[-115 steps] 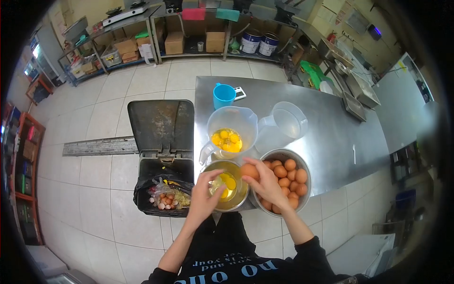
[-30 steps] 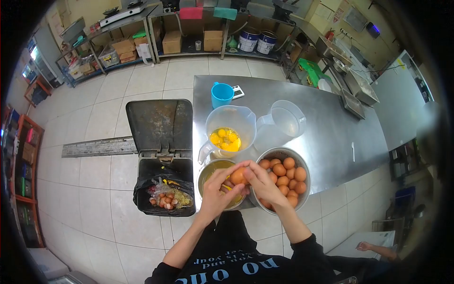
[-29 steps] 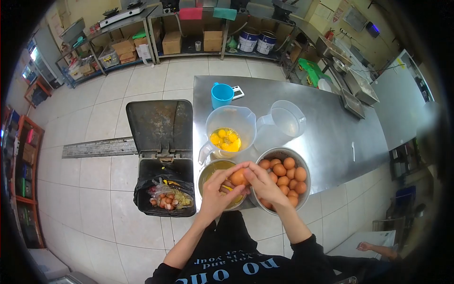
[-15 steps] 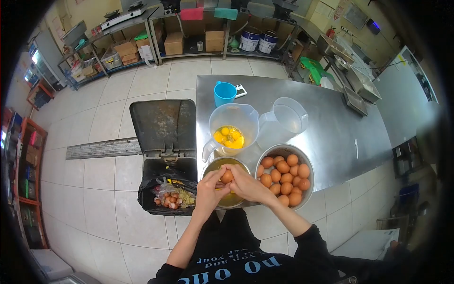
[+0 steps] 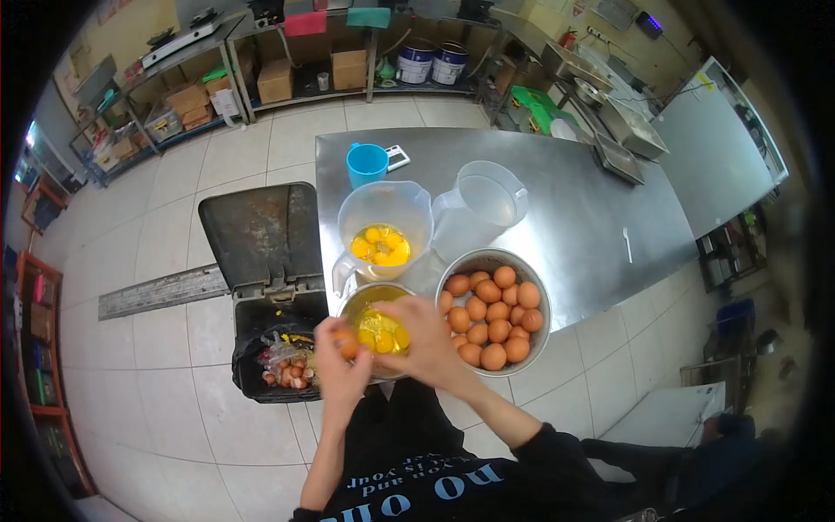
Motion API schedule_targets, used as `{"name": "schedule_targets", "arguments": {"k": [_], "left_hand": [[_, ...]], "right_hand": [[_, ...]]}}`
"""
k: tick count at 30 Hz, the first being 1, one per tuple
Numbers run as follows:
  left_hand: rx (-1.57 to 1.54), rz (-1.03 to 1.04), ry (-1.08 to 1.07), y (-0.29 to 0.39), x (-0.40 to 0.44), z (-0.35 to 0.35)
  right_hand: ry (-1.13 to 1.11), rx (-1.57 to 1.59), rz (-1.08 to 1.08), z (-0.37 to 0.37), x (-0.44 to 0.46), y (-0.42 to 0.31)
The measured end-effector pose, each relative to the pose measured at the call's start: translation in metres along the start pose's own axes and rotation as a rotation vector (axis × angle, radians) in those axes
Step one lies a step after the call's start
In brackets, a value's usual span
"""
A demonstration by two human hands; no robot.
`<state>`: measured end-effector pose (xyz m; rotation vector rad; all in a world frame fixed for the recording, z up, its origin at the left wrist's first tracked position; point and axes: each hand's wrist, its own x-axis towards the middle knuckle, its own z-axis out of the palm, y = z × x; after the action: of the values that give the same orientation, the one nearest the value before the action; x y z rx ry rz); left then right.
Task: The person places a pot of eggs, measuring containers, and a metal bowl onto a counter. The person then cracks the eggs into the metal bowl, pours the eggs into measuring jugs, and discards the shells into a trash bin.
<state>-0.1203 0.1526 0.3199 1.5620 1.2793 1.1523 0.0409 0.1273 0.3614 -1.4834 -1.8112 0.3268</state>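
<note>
A brown eggshell is in my left hand, gripped by the fingers at the left rim of the steel bowl. My right hand hangs over the bowl's right side, blurred, with thumb and fingers apart and nothing visible between them. Below, in the steel bowl, lie several yolks in clear egg white. Right behind it stands a clear plastic pitcher with more cracked eggs inside. A round metal pot full of whole brown eggs is to the right of my right hand.
An open bin with a black bag and broken shells stands left of the steel table. On the table are a second clear pitcher, a blue mug, a small white scale and a white utensil.
Both hands were together around an egg over the bowl. Now they are apart: the left has gone left with the shell, and yolks show in the bowl. The view has shifted right.
</note>
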Motion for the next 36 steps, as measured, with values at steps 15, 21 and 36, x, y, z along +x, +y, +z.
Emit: {"name": "schedule_targets", "arguments": {"k": [15, 21, 36], "left_hand": [[0.548, -0.105, 0.430, -0.078, -0.013, -0.096], [0.465, -0.107, 0.506, -0.081, -0.015, -0.100], [-0.147, 0.116, -0.310, 0.033, 0.028, 0.018]], "right_hand": [[-0.622, -0.440, 0.397, -0.028, -0.027, 0.135], [-0.205, 0.725, 0.851, -0.051, -0.021, 0.104], [-0.127, 0.364, 0.165, -0.016, 0.020, 0.053]]}}
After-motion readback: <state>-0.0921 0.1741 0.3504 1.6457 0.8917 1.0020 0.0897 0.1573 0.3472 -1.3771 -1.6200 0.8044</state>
